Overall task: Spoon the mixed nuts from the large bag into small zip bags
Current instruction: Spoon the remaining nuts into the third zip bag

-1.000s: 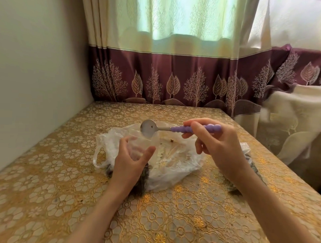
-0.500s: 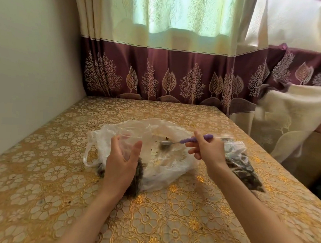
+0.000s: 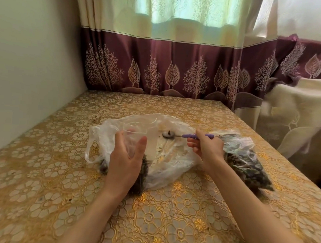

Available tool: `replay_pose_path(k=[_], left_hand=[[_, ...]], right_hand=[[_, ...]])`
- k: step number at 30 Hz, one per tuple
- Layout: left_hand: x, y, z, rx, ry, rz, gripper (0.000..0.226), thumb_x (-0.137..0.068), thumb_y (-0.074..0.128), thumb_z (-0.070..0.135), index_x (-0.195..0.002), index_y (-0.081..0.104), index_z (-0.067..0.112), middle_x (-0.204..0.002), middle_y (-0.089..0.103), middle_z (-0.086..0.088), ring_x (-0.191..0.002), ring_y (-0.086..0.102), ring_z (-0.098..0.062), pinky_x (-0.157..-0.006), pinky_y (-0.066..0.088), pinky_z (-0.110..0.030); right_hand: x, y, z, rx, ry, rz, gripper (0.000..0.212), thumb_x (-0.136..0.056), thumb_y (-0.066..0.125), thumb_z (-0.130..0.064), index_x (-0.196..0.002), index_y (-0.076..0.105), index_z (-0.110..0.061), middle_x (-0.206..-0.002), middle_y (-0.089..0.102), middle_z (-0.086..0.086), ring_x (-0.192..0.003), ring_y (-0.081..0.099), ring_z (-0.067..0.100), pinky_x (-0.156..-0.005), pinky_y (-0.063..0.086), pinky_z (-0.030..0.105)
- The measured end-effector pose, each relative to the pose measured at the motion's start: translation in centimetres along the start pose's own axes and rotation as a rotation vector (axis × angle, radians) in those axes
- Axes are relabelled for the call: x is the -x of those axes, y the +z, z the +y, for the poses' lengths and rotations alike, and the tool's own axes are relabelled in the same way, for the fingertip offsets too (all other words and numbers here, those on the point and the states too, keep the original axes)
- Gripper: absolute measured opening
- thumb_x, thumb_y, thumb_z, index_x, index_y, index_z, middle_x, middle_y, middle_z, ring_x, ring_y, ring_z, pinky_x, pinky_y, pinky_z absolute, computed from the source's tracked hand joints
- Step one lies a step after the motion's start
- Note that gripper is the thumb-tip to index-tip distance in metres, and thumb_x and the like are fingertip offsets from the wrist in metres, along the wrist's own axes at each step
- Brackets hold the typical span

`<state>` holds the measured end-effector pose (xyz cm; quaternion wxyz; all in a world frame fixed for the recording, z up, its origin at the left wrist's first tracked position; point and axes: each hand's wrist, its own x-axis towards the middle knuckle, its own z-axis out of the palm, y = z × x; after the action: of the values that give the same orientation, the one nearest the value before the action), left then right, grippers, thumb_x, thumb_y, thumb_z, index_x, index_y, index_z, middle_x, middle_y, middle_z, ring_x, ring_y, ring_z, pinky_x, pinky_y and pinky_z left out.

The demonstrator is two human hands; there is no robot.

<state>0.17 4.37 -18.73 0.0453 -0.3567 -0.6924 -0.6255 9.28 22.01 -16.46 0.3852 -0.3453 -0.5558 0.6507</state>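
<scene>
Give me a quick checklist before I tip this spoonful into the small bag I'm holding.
1. Spoon held firmly: ok. The right hand pinches the purple handle of the spoon.
2. Bowl loaded: ok, a few pieces sit in it.
3. Small zip bag held: ok. The left hand grips the small zip bag.
4. Bag mouth open: cannot tell, the clear plastic hides the edge.
5. Spoon over the mouth: not ok, the bowl is to the right, over the large bag.
6. Filled zip bag out of the way: ok, it lies right of the right hand.
</scene>
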Motion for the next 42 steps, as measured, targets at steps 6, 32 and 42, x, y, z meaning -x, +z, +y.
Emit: replay_pose_path(k=[6, 32, 42], left_hand=[[0.0, 0.0, 0.1, 0.017, -0.006, -0.007, 0.038, -0.077, 0.044, 0.061, -0.104, 0.040, 0.034, -0.088, 0.061, -0.032, -0.065, 0.050, -0.018, -0.050, 0.038, -0.008], [0.0, -0.3, 0.9, 0.053, 0.033, 0.010, 0.035, -0.076, 0.048, 0.059, -0.101, 0.041, 0.036, -0.079, 0.058, -0.033, -0.060, 0.053, -0.025, -0.053, 0.041, -0.009], [-1.8, -2.4, 1.5, 0.219, 0.070, 0.294, 0.047, -0.082, 0.048, 0.053, -0.111, 0.045, 0.016, -0.078, 0.063, -0.005, -0.062, 0.065, -0.018, -0.049, 0.056, -0.027]], right_hand=[[0.9, -1.1, -0.1, -0.069, 0.032, -0.056, 0.033, -0.096, 0.049, -0.014, -0.074, 0.069, -0.002, -0.083, 0.073, 0.013, -0.053, 0.056, 0.008, -0.044, 0.037, 0.015], [6.7, -1.7, -7.0, -0.195, -0.337, -0.408, 0.021, -0.093, 0.048, -0.007, -0.084, 0.067, -0.003, -0.087, 0.073, 0.018, -0.054, 0.054, 0.013, -0.047, 0.037, 0.020], [4.9, -1.5, -2.9, 0.164, -0.394, -0.047, 0.036, -0.096, 0.052, -0.023, -0.066, 0.070, -0.012, -0.066, 0.072, 0.006, -0.048, 0.058, 0.012, -0.049, 0.040, 0.022]])
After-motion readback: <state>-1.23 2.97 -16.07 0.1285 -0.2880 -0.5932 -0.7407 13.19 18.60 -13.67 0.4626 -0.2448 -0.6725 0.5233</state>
